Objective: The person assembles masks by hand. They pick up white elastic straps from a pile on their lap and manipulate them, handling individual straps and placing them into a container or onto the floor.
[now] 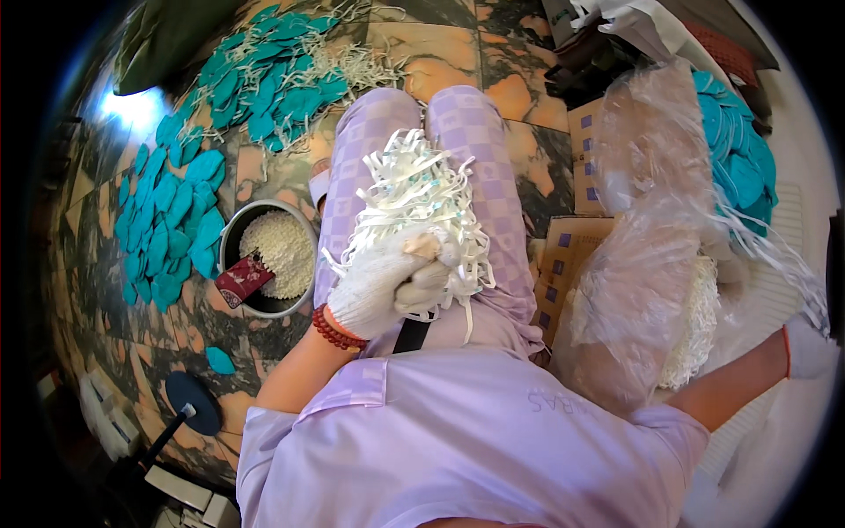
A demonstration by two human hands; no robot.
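My left hand, in a white knit glove with a red bead bracelet at the wrist, is closed around a thick bundle of white elastic strips held over my lap. My right hand, also gloved in white, reaches far right, touching thin white strings beside a large clear plastic bag. The bag holds a mass of white strips. I sit in lilac checked clothes.
Teal mask pieces lie spread on the marble floor to the left and ahead, and more sit stacked at the right. A metal bowl of white bits holds a dark red packet. Cardboard boxes stand by my right leg.
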